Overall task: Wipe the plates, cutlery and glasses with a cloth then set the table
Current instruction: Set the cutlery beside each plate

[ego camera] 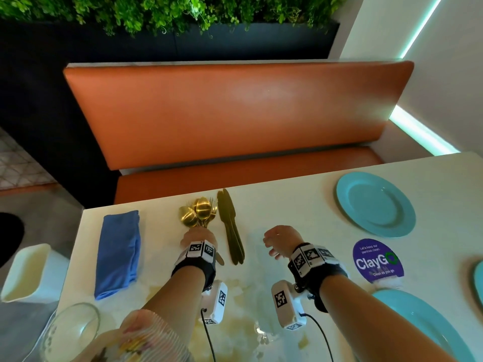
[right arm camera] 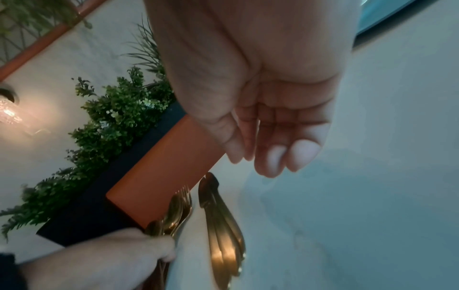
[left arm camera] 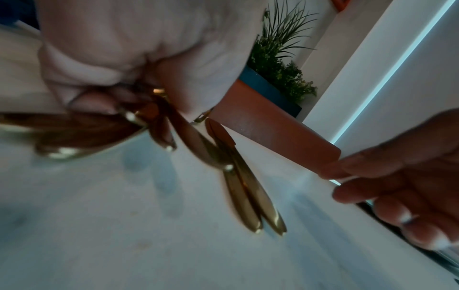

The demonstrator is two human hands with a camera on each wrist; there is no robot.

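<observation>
My left hand [ego camera: 197, 235] grips a bundle of gold spoons and forks [ego camera: 199, 212] by the handles, their heads fanned out toward the bench; in the right wrist view the bundle [right arm camera: 177, 212] rises out of that fist [right arm camera: 149, 247]. Two or three gold knives [ego camera: 231, 227] lie together on the white table [ego camera: 287, 205] just right of it, also seen as knives [left arm camera: 244, 188] and knives [right arm camera: 219, 225]. My right hand [ego camera: 278, 241] hovers right of the knives, fingers loosely curled [right arm camera: 280, 157], holding nothing. A folded blue cloth [ego camera: 119, 253] lies left of the cutlery.
Teal plates sit at the far right [ego camera: 375, 203], near right [ego camera: 428, 325] and right edge [ego camera: 478, 283]. A purple round sticker [ego camera: 377, 259] lies between them. A glass [ego camera: 70, 333] and a cream bin [ego camera: 28, 273] are at lower left. An orange bench [ego camera: 235, 113] runs behind the table.
</observation>
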